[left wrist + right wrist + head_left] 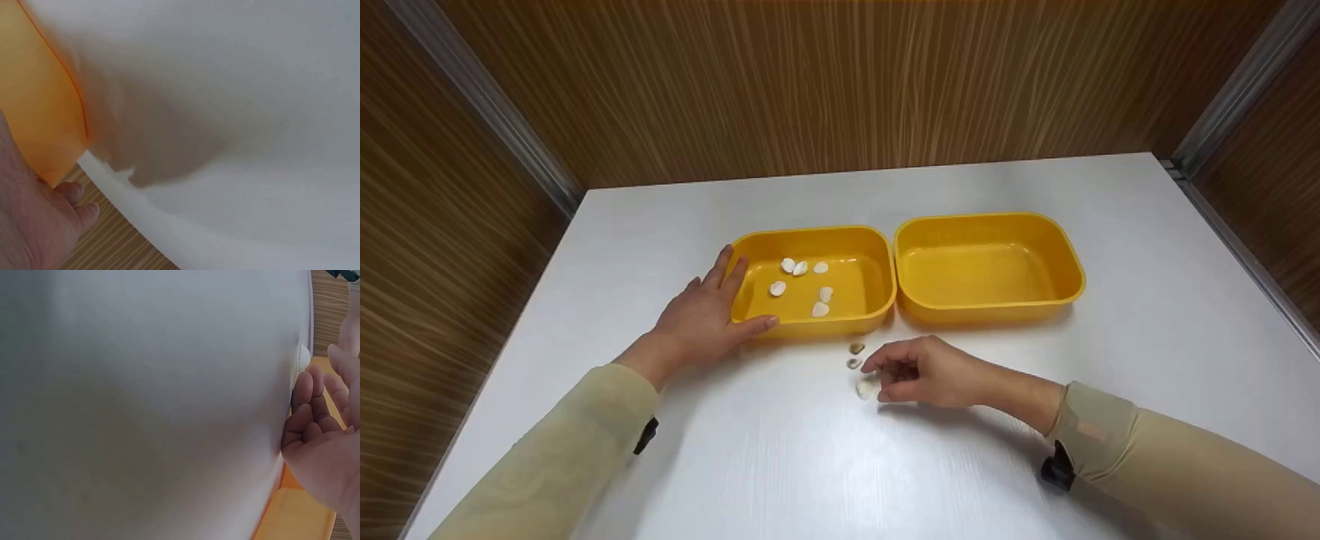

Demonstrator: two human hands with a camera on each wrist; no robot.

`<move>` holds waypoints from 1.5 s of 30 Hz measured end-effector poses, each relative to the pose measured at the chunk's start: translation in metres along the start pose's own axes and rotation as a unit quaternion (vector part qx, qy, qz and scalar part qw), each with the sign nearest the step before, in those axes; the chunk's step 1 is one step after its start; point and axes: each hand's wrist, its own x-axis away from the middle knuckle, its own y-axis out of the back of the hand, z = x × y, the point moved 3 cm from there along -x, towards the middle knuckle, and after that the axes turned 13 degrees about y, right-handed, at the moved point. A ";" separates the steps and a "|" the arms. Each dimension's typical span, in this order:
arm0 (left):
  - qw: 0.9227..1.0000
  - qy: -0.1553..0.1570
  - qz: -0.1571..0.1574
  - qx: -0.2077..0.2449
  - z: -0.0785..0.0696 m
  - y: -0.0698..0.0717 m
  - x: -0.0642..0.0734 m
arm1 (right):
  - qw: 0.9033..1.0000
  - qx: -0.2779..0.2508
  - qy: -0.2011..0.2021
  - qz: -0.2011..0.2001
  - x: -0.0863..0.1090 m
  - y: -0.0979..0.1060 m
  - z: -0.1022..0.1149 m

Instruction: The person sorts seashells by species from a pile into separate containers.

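Observation:
My left hand (697,319) lies with spread fingers along the left end of a yellow plastic container (810,327), its thumb over the front rim. Several white shells (778,288) sit inside this container. In the left wrist view the hand (34,219) touches the container's orange-looking wall (45,107). Over the table in front, my right hand (934,373) has bent fingers and a gap between thumb and forefinger. A white shell (864,387) is at its fingertips, also seen just beyond them in the right wrist view. Close by lie two small brownish shells (856,348).
A second yellow container (990,306) stands against the right end of the first. Both are on a white table (780,450). Wood-grain panels (840,90) enclose the back and sides.

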 end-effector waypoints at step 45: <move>1.000 -0.001 -0.004 -0.004 -0.001 0.000 -0.001 | 0.994 0.106 0.010 0.025 -0.001 -0.012 -0.002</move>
